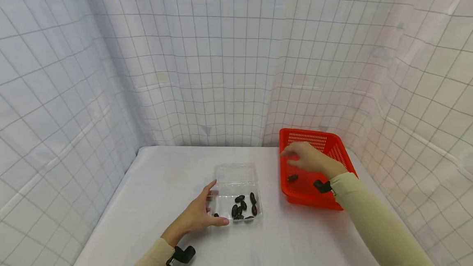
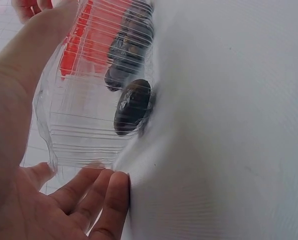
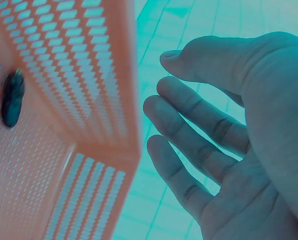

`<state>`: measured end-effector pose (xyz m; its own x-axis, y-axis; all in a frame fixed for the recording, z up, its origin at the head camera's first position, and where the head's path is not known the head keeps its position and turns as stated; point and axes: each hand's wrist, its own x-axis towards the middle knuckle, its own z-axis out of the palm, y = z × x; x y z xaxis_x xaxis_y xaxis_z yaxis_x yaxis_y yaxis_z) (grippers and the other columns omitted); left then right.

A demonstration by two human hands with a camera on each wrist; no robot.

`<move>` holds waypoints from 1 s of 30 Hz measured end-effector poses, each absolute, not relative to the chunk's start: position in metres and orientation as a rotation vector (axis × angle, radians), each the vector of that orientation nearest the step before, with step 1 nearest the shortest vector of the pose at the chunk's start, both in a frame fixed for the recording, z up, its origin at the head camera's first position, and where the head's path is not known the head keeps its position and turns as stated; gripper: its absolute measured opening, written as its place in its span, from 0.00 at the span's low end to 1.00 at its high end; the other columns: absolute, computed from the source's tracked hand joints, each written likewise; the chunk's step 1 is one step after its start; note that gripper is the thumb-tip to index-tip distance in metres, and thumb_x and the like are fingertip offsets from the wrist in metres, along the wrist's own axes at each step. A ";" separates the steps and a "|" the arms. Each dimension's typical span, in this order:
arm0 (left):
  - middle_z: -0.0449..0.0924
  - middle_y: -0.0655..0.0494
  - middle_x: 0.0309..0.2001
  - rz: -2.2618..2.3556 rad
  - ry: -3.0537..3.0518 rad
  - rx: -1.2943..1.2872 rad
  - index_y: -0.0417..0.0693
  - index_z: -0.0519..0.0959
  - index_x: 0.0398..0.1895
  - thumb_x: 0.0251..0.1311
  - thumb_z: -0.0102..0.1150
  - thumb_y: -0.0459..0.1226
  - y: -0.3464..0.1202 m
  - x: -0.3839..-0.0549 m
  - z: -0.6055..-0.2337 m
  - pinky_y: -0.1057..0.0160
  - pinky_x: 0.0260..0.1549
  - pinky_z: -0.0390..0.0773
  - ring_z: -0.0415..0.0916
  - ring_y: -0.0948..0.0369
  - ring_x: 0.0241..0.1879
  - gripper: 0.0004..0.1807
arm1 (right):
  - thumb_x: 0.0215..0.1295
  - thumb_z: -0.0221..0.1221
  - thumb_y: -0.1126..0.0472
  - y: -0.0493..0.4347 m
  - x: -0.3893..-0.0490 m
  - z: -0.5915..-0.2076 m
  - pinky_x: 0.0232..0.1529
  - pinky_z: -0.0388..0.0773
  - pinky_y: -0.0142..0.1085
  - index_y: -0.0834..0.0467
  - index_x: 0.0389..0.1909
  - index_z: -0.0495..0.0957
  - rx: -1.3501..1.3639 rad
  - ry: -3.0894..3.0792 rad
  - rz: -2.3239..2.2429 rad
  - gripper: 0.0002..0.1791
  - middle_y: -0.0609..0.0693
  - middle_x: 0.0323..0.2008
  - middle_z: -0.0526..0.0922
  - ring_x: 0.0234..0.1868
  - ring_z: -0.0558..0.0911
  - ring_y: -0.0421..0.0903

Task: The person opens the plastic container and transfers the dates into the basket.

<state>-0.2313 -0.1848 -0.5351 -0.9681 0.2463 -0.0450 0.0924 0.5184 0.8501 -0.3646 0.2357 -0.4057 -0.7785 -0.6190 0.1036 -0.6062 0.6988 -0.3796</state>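
A clear plastic clamshell box (image 1: 230, 200) lies with its lid (image 1: 235, 173) folded back. Several dark, wrinkled oval fruits that look like dates (image 1: 243, 205) are inside, mostly toward its right and front. My left hand (image 1: 201, 212) holds the box at its left end, thumb along the front wall and fingers at the left side; in the left wrist view the fingers (image 2: 116, 200) touch the clear end wall. Over the red basket (image 1: 310, 204) hovers my right hand (image 1: 306, 159), its fingers relaxed and apart with nothing between them. One date (image 1: 292, 178) lies on the basket's floor.
The basket has slotted walls (image 3: 84, 65) and a raised rim, and stands at the right of the white table (image 1: 155, 184). White grid-patterned curtains (image 1: 221, 52) close off the back and both sides.
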 end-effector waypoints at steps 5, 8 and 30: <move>0.71 0.35 0.86 1.437 2.596 0.310 0.48 0.48 0.99 0.53 0.96 0.50 -0.185 -0.231 -0.537 0.37 0.71 0.89 0.75 0.37 0.81 0.79 | 0.79 0.69 0.68 0.215 -0.354 -0.402 0.67 0.92 0.53 0.54 0.63 0.93 -1.118 2.843 -0.579 0.17 0.49 0.59 0.95 0.60 0.90 0.50; 0.68 0.33 0.88 1.442 2.581 0.335 0.49 0.47 0.99 0.53 0.96 0.49 -0.187 -0.230 -0.536 0.36 0.73 0.88 0.73 0.35 0.83 0.79 | 0.80 0.70 0.68 0.202 -0.347 -0.402 0.65 0.93 0.51 0.52 0.63 0.93 -1.144 2.808 -0.562 0.17 0.48 0.58 0.94 0.57 0.90 0.48; 0.64 0.32 0.90 1.474 2.479 0.423 0.52 0.48 0.98 0.58 0.93 0.46 -0.195 -0.231 -0.535 0.33 0.78 0.82 0.68 0.33 0.85 0.74 | 0.82 0.71 0.66 0.111 -0.322 -0.435 0.65 0.91 0.36 0.54 0.65 0.92 -1.465 2.461 -0.333 0.16 0.53 0.61 0.93 0.61 0.92 0.51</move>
<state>-0.2314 -0.1950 -0.5352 -0.9330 0.3570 -0.0462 0.1299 0.4535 0.8817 -0.3218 0.1113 -0.4351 -0.4589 -0.8826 -0.1024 -0.8237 0.4658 -0.3233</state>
